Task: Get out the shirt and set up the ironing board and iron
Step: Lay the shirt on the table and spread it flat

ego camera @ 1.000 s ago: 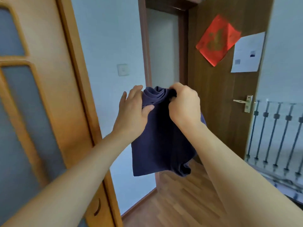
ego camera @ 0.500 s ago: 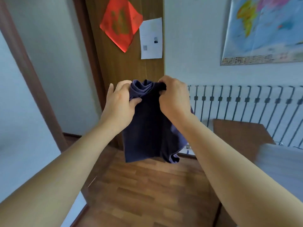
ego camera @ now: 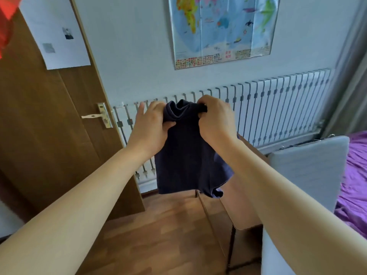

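A dark navy shirt [ego camera: 184, 155] hangs bunched in front of me, held up by its collar end. My left hand [ego camera: 151, 126] grips the left side of the bunched top, thumb pressed into the cloth. My right hand [ego camera: 215, 120] grips the right side with closed fingers. The lower hem dangles free above the floor. A grey padded board [ego camera: 309, 175], possibly the ironing board, stands on edge at the right beside the bed. No iron is in view.
A brown wooden door [ego camera: 49, 126] with a lever handle stands open at the left. A white radiator [ego camera: 278, 108] runs along the far wall under a world map [ego camera: 222, 30]. A small brown table [ego camera: 238, 205] on dark legs sits below the shirt. Purple bedding [ego camera: 355, 185] lies at the right.
The view has swung to the right, from the doorway to the radiator wall, the table and the bed. Both hands still hold the shirt the same way.
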`<state>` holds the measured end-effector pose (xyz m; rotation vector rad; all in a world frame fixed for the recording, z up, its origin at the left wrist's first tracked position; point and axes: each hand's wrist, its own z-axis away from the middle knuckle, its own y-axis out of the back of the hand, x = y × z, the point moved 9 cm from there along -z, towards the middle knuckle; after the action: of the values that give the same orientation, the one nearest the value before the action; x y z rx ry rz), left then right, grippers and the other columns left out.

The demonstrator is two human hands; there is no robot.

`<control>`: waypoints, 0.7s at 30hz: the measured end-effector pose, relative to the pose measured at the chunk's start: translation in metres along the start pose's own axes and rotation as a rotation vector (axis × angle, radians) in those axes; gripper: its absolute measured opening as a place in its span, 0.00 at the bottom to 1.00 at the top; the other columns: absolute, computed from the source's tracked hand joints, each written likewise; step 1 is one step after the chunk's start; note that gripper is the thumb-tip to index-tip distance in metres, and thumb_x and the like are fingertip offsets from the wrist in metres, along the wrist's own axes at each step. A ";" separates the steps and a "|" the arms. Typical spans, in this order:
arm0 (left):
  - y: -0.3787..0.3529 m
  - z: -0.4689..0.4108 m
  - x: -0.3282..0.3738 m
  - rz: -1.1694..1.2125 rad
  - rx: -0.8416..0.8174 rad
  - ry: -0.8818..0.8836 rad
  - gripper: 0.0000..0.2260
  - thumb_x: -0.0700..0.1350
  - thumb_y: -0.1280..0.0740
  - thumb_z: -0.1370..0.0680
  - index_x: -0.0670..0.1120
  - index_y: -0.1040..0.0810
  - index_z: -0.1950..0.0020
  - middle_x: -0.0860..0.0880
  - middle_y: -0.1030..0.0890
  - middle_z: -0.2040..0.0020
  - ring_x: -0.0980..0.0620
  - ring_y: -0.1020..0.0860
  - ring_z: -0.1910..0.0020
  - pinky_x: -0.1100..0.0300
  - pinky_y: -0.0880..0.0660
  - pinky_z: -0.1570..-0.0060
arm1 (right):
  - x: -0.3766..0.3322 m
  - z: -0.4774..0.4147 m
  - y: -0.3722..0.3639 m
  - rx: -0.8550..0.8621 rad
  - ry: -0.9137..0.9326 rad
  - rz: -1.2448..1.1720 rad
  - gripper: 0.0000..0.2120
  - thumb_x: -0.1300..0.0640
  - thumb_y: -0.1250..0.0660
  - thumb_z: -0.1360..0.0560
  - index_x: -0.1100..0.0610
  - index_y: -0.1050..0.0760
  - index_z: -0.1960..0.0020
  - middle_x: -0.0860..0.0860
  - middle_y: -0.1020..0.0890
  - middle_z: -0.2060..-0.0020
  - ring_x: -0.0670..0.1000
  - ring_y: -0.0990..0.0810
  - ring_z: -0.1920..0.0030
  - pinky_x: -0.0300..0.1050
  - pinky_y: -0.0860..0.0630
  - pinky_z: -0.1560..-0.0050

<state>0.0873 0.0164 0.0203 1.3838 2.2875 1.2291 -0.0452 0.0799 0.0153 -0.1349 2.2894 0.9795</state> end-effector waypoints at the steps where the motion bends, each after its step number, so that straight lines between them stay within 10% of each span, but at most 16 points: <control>1: -0.008 -0.006 -0.008 0.024 -0.017 -0.022 0.10 0.40 0.36 0.23 0.44 0.26 0.42 0.46 0.24 0.42 0.50 0.33 0.42 0.44 0.42 0.31 | 0.003 -0.002 -0.006 0.013 -0.035 0.017 0.18 0.71 0.42 0.27 0.57 0.24 0.43 0.54 0.20 0.51 0.53 0.26 0.57 0.44 0.34 0.63; 21: -0.216 -0.129 -0.054 0.223 -0.332 -0.306 0.06 0.43 0.39 0.21 0.43 0.29 0.46 0.46 0.26 0.46 0.45 0.28 0.42 0.45 0.55 0.26 | 0.130 -0.077 -0.081 0.182 -0.468 0.259 0.16 0.70 0.41 0.26 0.56 0.22 0.45 0.54 0.19 0.50 0.54 0.26 0.52 0.43 0.34 0.57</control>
<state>-0.0916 -0.1449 -0.0696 1.5984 1.6771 1.2824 -0.1619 -0.0116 -0.0715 0.4334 1.9719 0.8156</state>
